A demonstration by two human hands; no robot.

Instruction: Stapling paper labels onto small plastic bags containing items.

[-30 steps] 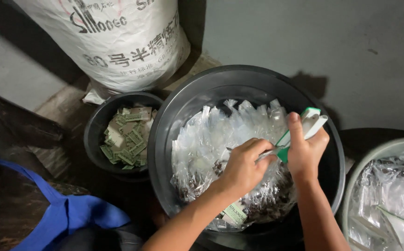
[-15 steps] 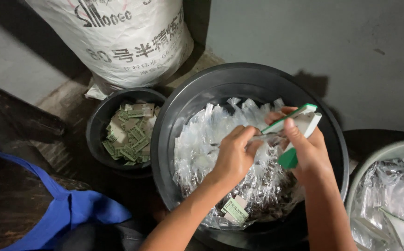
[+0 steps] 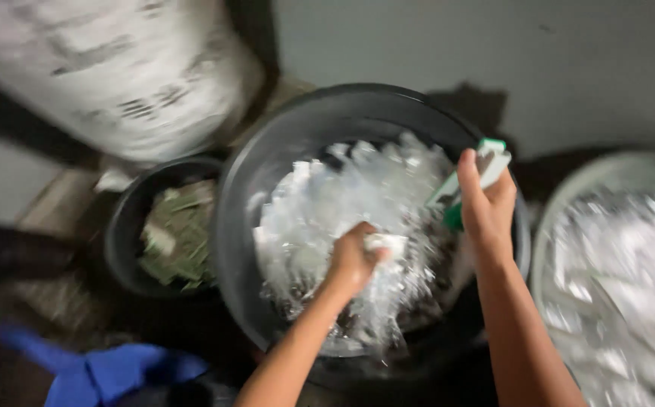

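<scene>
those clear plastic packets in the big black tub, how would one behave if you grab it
Probably floppy: the clear plastic packets lie crumpled in the big black tub. Likely light, since the left hand closes on one with fingertips. The glossy film may be slippery. The right hand grips a green-and-white tool.

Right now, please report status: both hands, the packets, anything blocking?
Left hand closed on a clear packet over the big tub. Right hand grips green-white tool. Nothing blocking; picture blurred.
</scene>
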